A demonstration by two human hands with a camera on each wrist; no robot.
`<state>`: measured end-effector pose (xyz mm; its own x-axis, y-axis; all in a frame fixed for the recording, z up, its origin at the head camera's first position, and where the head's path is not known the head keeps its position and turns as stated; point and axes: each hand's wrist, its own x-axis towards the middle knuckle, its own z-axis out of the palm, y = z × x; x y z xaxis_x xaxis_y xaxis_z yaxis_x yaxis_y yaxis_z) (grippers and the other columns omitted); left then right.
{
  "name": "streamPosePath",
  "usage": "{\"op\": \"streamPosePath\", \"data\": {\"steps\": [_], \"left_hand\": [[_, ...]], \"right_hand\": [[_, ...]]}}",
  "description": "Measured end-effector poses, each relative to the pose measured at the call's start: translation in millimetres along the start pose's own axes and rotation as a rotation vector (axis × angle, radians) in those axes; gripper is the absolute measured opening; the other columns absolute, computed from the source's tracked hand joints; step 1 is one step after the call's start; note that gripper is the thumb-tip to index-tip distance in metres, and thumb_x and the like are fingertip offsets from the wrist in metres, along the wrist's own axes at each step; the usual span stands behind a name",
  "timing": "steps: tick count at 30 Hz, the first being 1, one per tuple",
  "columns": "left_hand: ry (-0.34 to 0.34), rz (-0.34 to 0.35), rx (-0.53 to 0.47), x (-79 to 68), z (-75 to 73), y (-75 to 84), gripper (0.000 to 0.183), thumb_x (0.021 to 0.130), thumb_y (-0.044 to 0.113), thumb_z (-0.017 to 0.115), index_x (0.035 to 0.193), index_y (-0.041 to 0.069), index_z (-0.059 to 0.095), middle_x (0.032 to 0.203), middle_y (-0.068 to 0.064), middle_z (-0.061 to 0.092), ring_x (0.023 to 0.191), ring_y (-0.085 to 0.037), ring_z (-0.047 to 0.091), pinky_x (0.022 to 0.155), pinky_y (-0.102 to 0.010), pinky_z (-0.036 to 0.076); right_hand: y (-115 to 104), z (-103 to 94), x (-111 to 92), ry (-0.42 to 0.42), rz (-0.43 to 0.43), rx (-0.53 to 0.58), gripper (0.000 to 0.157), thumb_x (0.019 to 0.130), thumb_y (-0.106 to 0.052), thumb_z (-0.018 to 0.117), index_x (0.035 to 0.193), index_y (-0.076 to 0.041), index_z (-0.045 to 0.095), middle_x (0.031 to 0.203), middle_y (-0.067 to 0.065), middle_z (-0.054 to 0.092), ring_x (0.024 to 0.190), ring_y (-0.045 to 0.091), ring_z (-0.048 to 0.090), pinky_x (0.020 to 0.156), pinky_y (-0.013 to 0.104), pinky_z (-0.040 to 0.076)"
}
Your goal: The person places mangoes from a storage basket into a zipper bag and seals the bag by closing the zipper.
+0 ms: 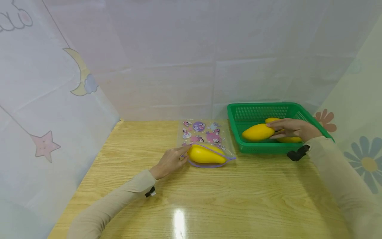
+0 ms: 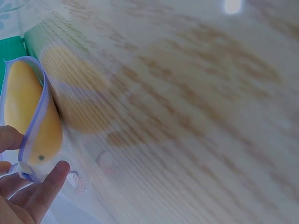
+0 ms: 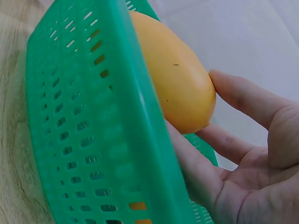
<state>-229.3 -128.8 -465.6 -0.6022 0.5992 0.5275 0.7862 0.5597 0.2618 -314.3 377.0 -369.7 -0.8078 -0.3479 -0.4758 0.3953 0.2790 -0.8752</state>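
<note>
A clear zip bag (image 1: 195,136) with a purple-edged mouth and pink cartoon prints lies on the table. One yellow mango (image 1: 206,154) sits inside the bag's mouth, its tip toward the right. At the mouth's left corner, my left hand (image 1: 172,161) pinches the bag's edge; the left wrist view shows thumb and fingers around the purple strip (image 2: 35,122). My right hand (image 1: 290,127) reaches into the green basket (image 1: 270,148) and grips another mango (image 1: 257,132) by its near end. In the right wrist view, thumb and fingers meet that mango (image 3: 175,77) on opposite sides.
More mangoes (image 1: 287,140) lie in the basket beneath and behind my right hand, partly covered. The wooden table (image 1: 226,199) runs back to a pale cloth wall (image 1: 167,89). Printed cloth also stands at both sides.
</note>
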Motion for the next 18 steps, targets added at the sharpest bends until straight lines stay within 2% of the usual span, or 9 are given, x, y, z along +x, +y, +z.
{"op": "streamPosePath", "data": {"steps": [4, 7, 11, 18], "left_hand": [[0.01, 0.016, -0.002, -0.3, 0.3, -0.2, 0.054, 0.086, 0.005, 0.076, 0.135, 0.001, 0.057, 0.099, -0.017, 0.073, 0.041, 0.004, 0.026, 0.038, -0.011, 0.026], [0.005, 0.012, -0.007, -0.6, 0.8, -0.4, 0.055, 0.086, 0.005, 0.077, 0.136, 0.001, 0.056, 0.094, -0.016, 0.074, 0.041, 0.004, 0.03, 0.038, -0.011, 0.026], [-0.009, -0.006, 0.0, -0.2, 0.5, -0.2, 0.054, 0.087, 0.006, 0.076, 0.137, 0.002, 0.056, 0.096, -0.016, 0.074, 0.042, 0.004, 0.033, 0.038, -0.011, 0.028], [0.003, -0.009, -0.008, 0.1, 1.3, -0.5, 0.053, 0.086, 0.006, 0.077, 0.135, 0.001, 0.057, 0.096, -0.016, 0.074, 0.044, 0.012, 0.022, 0.039, -0.008, 0.024]], "right_hand": [[-1, -2.4, -4, -0.027, -0.025, -0.001, 0.026, 0.103, -0.013, 0.056, 0.128, -0.008, 0.06, 0.124, 0.01, 0.053, 0.109, 0.022, 0.06, 0.107, 0.052, 0.037], [-1, -3.6, -7, -0.053, -0.037, 0.005, 0.02, 0.104, -0.012, 0.053, 0.118, -0.016, 0.067, 0.118, 0.006, 0.059, 0.107, 0.022, 0.062, 0.104, 0.049, 0.042], [-3, -3.1, -11, -0.039, -0.042, 0.014, 0.021, 0.104, -0.011, 0.051, 0.111, -0.021, 0.068, 0.116, 0.006, 0.062, 0.107, 0.023, 0.063, 0.103, 0.049, 0.043], [-5, -1.4, -15, 0.0, -0.05, 0.035, 0.017, 0.104, -0.011, 0.052, 0.116, -0.016, 0.063, 0.115, 0.008, 0.063, 0.105, 0.024, 0.064, 0.103, 0.049, 0.043]]}}
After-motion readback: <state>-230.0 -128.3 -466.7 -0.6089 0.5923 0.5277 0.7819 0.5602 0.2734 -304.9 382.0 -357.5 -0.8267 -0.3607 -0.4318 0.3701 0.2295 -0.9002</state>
